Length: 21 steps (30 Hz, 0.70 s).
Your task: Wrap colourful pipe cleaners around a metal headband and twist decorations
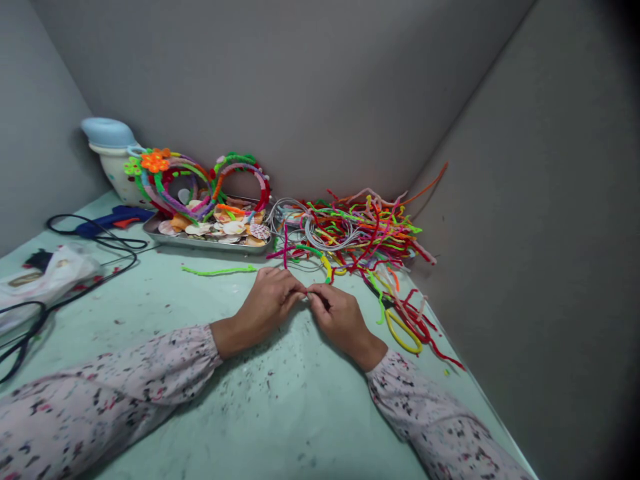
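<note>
Green tabletop (300,417), metal tray (210,246) and pipe-cleaner heap (383,227) beyond left fingers (293,287) and right fingers (321,289), pinch-tight on tiny reddish piece (307,292).

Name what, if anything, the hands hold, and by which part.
Left hand and right hand pinch a small reddish piece; too little shows to identify it or the part.

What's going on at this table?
A person is working with both hands just above the pale green table. The left hand and right hand meet fingertip to fingertip, pinching something small, mostly hidden by the fingers. Beyond them, colourful hoops stand at a metal tray of flat pieces, beside a tangled heap of fuzzy stems. One bright green stem lies apart, in front of the tray.
</note>
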Tool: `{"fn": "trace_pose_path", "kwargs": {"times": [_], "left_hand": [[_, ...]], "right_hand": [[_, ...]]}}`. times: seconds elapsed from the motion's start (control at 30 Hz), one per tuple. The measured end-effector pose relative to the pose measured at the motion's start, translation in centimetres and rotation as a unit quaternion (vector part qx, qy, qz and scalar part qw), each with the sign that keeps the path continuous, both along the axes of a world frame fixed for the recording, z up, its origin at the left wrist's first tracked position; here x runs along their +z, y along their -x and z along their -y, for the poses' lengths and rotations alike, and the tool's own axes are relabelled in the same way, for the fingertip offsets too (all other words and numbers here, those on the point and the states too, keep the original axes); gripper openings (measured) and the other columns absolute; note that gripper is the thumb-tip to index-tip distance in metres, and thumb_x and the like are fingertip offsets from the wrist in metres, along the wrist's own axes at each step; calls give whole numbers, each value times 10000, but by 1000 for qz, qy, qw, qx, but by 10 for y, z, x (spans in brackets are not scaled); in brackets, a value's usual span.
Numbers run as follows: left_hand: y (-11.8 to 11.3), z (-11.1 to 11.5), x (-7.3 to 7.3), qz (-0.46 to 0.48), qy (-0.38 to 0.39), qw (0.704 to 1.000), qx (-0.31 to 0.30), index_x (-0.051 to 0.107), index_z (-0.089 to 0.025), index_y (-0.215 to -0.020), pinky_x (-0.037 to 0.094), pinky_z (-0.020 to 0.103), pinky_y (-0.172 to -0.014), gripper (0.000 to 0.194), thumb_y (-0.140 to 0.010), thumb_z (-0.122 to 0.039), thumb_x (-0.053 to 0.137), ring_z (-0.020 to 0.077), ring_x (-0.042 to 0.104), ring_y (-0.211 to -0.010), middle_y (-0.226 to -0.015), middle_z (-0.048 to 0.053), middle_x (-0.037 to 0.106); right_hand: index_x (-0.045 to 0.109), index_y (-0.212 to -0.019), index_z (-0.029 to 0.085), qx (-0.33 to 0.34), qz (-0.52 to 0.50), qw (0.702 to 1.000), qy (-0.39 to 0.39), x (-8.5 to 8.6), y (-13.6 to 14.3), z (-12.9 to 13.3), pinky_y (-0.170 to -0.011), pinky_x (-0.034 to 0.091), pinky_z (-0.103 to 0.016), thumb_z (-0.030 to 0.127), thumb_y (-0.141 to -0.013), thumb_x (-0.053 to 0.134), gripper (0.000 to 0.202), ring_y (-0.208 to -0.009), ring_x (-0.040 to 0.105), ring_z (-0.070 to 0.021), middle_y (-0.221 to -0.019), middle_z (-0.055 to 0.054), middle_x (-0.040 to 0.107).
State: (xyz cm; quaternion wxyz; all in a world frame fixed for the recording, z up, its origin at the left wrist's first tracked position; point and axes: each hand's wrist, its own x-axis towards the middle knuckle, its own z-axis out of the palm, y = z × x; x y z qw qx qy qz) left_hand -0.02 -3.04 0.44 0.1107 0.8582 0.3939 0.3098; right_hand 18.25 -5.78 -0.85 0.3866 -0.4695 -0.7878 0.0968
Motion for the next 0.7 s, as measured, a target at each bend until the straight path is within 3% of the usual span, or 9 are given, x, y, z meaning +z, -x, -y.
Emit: {"fn": "trace_pose_path", "kwargs": {"times": [0.47,0.7], "left_hand": [[2,0,1,28,-6,999,17,675,-215,-882,336,395,-895,124,-883,-313,598,188,578,-865,-861,19,680],[1,3,2,-8,-11,1000,13,672,-203,-896,343,389,-855,154,-914,-291,548,200,552,-855,-855,30,663]], "right_hand": [[674,-1005,204,-5,-20,1000,-2,0,0,-1,-777,517,-280,208,-903,519,185,-853,681,-180,-949,-49,733],[670,-1003,199,-3,-10,1000,2,3,0,1,-781,510,-278,203,-903,519,182,-861,678,-180,-956,-47,730]]}}
